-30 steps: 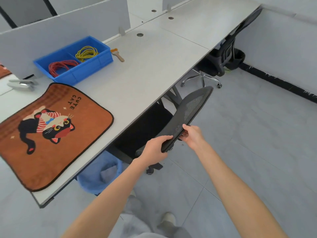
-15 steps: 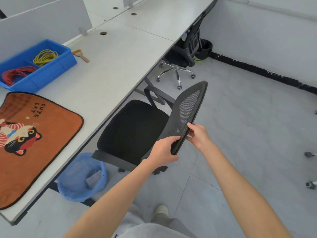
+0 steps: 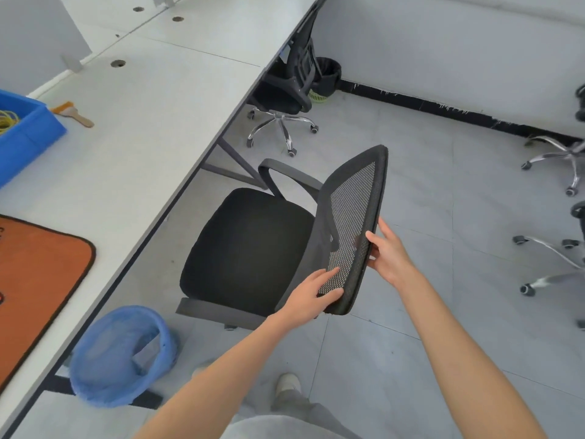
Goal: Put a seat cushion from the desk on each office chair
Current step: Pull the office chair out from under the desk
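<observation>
- A pale shoe (image 3: pixel 286 382) and grey trouser legs are seen at the bottom edge, on the grey tiled floor (image 3: pixel 411 191).
- Two bare forearms are extended forward; the left hand (image 3: pixel 308 294) is laid on the lower corner of the mesh backrest (image 3: pixel 351 229), with fingers lying fairly straight over the mesh and the thumb wrapped round its rim.
- The right hand (image 3: pixel 387 251) is set against the backrest's outer rim, the thumb pressed on the mesh side and the fingers behind it, so that the edge is pinched.
- The nearest office chair (image 3: pixel 250 248) is found pulled out from the desk (image 3: pixel 152 122); its black padded seat is bare and roughly square with rounded corners, and it faces the desk edge.
- The backrest is a perforated black mesh panel in a dark frame; its long axis runs from the hands up and away.
- One curved grey armrest is seen on each side of the seat.
- A round blue mesh waste bin (image 3: pixel 120 356) stands below the desk edge, left of the chair.
- One seat cushion (image 3: pixel 38 274), orange fabric with dark piping and a rounded corner, lies flat on the white desk at the left edge, partly cut off.
- Farther along the desk a blue plastic bin (image 3: pixel 22 134) with yellow coils and one small brush (image 3: pixel 74 114) are seen.
- A second office chair (image 3: pixel 291 90), on a chrome five-star base, is tucked under the far desk; the chrome bases of two more are seen at the right edge.
</observation>
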A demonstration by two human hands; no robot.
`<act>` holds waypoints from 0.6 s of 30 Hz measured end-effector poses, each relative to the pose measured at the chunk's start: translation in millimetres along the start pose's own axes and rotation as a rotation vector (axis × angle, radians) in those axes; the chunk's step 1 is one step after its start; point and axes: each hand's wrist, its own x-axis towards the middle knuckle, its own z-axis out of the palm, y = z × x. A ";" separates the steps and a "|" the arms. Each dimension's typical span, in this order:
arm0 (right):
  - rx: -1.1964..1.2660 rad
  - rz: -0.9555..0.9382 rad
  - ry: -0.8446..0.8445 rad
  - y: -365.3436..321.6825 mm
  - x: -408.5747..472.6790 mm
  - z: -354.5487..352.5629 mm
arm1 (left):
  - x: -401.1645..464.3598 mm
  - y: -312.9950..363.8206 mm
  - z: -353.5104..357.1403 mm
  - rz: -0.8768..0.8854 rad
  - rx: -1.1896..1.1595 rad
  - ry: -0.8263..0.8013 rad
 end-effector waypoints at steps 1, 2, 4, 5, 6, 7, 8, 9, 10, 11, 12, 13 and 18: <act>0.001 -0.001 0.010 -0.7 -0.9 -6.1 | 3.0 2.4 3.5 0.005 0.016 -0.009; -0.001 0.000 0.017 -1.1 -2.3 -12.0 | 5.2 5.8 6.5 0.009 0.027 -0.022; -0.004 0.006 0.032 -1.3 -5.3 -22.9 | 8.0 10.5 11.8 0.019 0.039 -0.047; 0.000 0.007 0.042 -1.2 -6.4 -28.7 | 9.3 12.6 14.7 0.021 0.040 -0.061; 0.003 0.005 0.049 -1.6 -7.8 -33.5 | 10.6 14.5 17.5 0.021 0.040 -0.071; 0.003 0.001 0.058 -2.4 -8.2 -37.8 | 12.3 16.9 20.6 0.024 0.039 -0.080; 0.003 -0.003 0.068 -4.2 -9.0 -41.3 | 14.4 19.8 23.7 0.028 0.038 -0.088; 0.000 -0.009 0.081 -6.1 -9.6 -43.7 | 16.5 22.6 26.4 0.029 0.034 -0.094; -0.001 -0.015 0.094 -7.8 -10.2 -47.2 | 18.6 25.9 28.9 0.030 0.037 -0.101; -0.004 -0.019 0.104 -8.5 -9.7 -50.7 | 20.6 28.4 31.1 0.031 0.043 -0.110; -0.008 -0.021 0.109 -9.1 -9.5 -54.4 | 22.8 30.3 32.8 0.032 0.049 -0.123; -0.013 -0.019 0.109 -10.0 -9.9 -57.4 | 24.5 32.0 33.9 0.034 0.049 -0.136; -0.124 -0.020 0.111 -15.9 -9.5 -65.0 | 21.4 37.1 23.0 0.065 0.023 -0.156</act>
